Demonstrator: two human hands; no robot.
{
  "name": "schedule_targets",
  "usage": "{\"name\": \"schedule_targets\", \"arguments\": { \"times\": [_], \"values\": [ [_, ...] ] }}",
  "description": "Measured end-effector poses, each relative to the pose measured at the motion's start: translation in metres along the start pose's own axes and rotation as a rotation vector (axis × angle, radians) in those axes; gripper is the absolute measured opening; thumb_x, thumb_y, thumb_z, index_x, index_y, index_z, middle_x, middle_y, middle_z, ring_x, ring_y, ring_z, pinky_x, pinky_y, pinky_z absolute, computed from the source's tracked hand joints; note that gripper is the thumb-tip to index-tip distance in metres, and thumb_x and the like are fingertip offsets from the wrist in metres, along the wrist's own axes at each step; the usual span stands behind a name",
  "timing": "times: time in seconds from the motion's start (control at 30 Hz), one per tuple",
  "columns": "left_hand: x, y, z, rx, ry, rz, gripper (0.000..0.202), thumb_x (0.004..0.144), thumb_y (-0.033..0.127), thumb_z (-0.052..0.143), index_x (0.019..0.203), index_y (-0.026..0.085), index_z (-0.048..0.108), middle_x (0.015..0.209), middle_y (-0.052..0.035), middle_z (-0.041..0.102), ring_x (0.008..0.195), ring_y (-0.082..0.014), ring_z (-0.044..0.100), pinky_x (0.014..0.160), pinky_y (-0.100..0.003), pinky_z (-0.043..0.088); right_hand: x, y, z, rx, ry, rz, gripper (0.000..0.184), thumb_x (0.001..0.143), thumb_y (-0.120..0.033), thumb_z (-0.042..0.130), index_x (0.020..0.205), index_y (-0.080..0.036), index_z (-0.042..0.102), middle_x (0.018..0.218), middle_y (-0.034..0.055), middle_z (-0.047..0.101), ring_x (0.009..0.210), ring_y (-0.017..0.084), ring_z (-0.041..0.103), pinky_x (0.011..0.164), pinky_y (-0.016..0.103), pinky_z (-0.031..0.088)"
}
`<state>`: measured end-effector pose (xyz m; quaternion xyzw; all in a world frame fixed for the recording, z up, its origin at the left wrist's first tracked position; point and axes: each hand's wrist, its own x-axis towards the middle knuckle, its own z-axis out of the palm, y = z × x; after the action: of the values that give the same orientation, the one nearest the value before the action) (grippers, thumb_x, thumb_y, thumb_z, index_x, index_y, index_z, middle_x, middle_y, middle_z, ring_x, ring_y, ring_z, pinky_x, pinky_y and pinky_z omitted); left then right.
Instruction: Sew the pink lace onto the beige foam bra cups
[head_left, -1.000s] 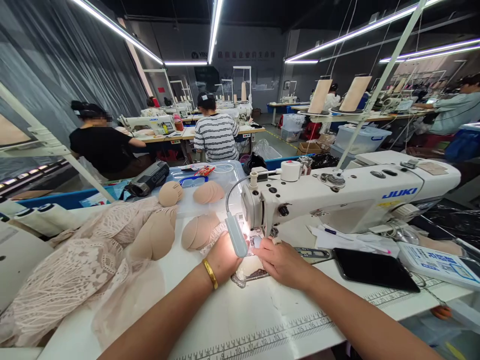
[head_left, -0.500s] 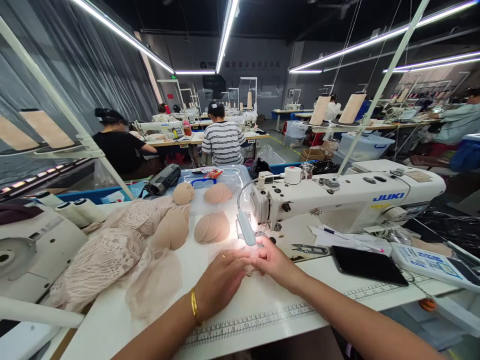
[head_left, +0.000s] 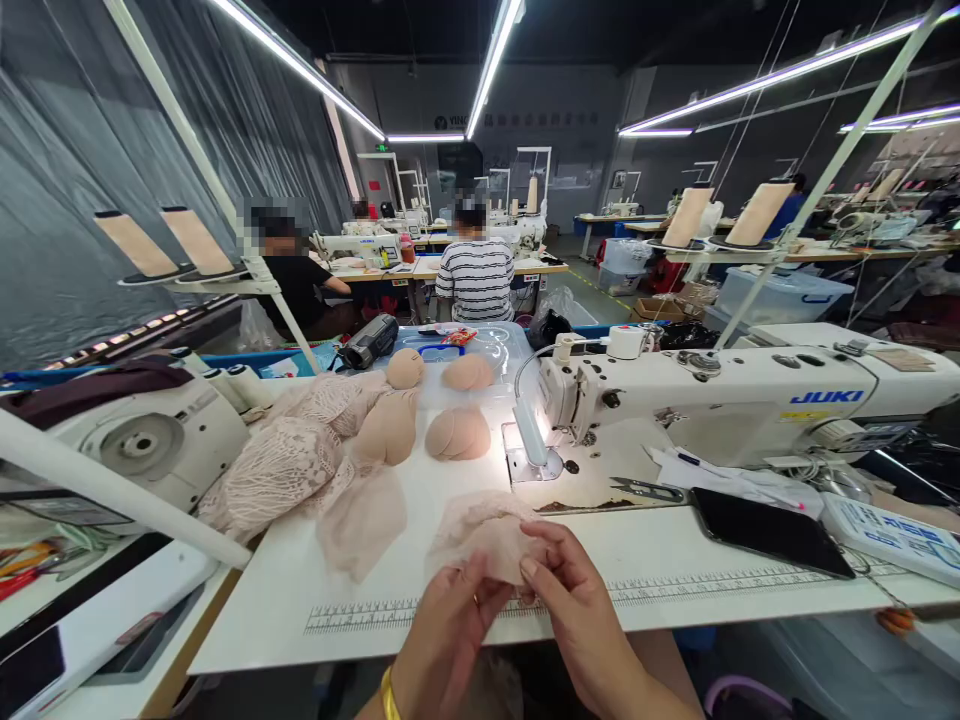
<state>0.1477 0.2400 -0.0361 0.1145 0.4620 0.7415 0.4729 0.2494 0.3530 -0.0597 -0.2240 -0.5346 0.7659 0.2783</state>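
Observation:
Near the table's front edge, my left hand (head_left: 450, 625) and my right hand (head_left: 574, 605) both pinch a small piece of pale pink lace fabric (head_left: 484, 535). It hangs between my fingers just above the white table (head_left: 300, 590). The white JUKI sewing machine (head_left: 742, 395) stands beyond, with its lamp (head_left: 531, 435) lit over the needle plate. A pile of pink lace (head_left: 292, 455) and several beige foam cups (head_left: 457, 433) lie to the left of the machine.
Thread snips (head_left: 649, 490), a black phone (head_left: 772, 545) and papers lie under the machine arm on the right. A second machine (head_left: 142, 445) stands at the left. Other people sit at tables farther back, one in a striped shirt (head_left: 476, 280). Thread cones (head_left: 757, 212) stand on racks.
My hands have pulled back from the needle area toward the table's front edge, bringing the lace piece with them. The camera view has shifted back and left.

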Motion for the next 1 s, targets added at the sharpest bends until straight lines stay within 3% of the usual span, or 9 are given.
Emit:
{"name": "schedule_targets", "arguments": {
  "times": [0.07,0.13,0.23,0.3,0.43,0.63,0.83,1.0],
  "values": [
    [0.009,0.007,0.008,-0.076,0.086,0.122,0.04,0.077,0.046,0.087,0.105,0.019,0.077,0.104,-0.0116,0.079,0.101,-0.0286,0.073,0.092,-0.039,0.057,-0.015,0.003,-0.003,-0.165,-0.064,-0.03,0.037,0.09,-0.057,0.072,0.115,-0.03,0.074,0.092,0.0035,0.069,0.08,0.022,0.062,0.077,0.034,0.052],
    [0.015,0.014,0.012,-0.078,0.12,0.155,0.043,0.072,0.038,0.091,0.109,0.021,0.077,0.107,-0.0096,0.079,0.102,-0.029,0.073,0.093,-0.039,0.058,-0.018,-0.002,-0.008,-0.312,-0.164,-0.073,0.04,0.093,-0.057,0.069,0.123,-0.032,0.074,0.119,0.0076,0.072,0.106,0.03,0.065,0.097,0.042,0.051],
    [0.013,0.015,0.014,-0.069,-0.004,0.067,0.049,0.069,0.032,0.094,0.115,0.021,0.078,0.123,-0.013,0.076,0.115,-0.0335,0.07,0.099,-0.042,0.056,-0.004,-0.017,-0.014,-0.318,-0.236,-0.034,0.053,0.092,-0.058,0.071,0.139,-0.035,0.067,0.149,0.0054,0.06,0.144,0.033,0.045,0.123,0.049,0.029],
    [0.009,0.013,0.015,-0.081,-0.092,-0.006,0.053,0.07,0.032,0.094,0.12,0.021,0.077,0.128,-0.0149,0.074,0.119,-0.0358,0.068,0.101,-0.044,0.056,0.007,-0.027,-0.018,-0.158,-0.2,0.093,0.062,0.09,-0.065,0.07,0.144,-0.035,0.062,0.154,0.004,0.056,0.147,0.032,0.042,0.124,0.052,0.029],
    [0.007,0.012,0.013,-0.067,-0.043,0.064,0.051,0.078,0.035,0.09,0.126,0.023,0.076,0.13,-0.0134,0.074,0.123,-0.0341,0.066,0.104,-0.043,0.054,0.011,-0.032,-0.018,0.181,-0.123,0.238,0.077,0.086,-0.07,0.072,0.152,-0.037,0.05,0.144,0.0069,0.063,0.132,0.032,0.058,0.11,0.052,0.045],
    [0.02,0.012,0.016,-0.065,0.06,0.157,0.045,0.085,0.041,0.084,0.126,0.024,0.077,0.135,-0.0113,0.071,0.125,-0.0313,0.064,0.105,-0.04,0.054,-0.002,-0.021,-0.015,0.191,-0.011,0.217,0.097,0.074,-0.052,0.092,0.155,-0.034,0.041,0.106,0.0043,0.076,0.102,0.028,0.071,0.102,0.044,0.049],
    [0.032,0.012,0.023,-0.112,0.204,0.173,0.045,0.069,0.043,0.094,0.104,0.016,0.084,0.117,-0.0146,0.079,0.115,-0.0322,0.07,0.101,-0.039,0.056,0.004,-0.012,-0.017,0.213,0.02,0.172,0.095,0.071,-0.05,0.094,0.15,-0.032,0.044,0.093,0.002,0.076,0.096,0.026,0.07,0.094,0.039,0.051],
    [0.034,0.015,0.027,-0.134,0.222,0.169,0.046,0.064,0.041,0.097,0.1,0.014,0.084,0.112,-0.0156,0.08,0.113,-0.0336,0.071,0.1,-0.042,0.057,0.003,-0.014,-0.01,0.257,0.104,0.138,0.095,0.07,-0.05,0.093,0.15,-0.03,0.045,0.088,0.0015,0.075,0.093,0.027,0.07,0.091,0.041,0.051]
  ]
}}
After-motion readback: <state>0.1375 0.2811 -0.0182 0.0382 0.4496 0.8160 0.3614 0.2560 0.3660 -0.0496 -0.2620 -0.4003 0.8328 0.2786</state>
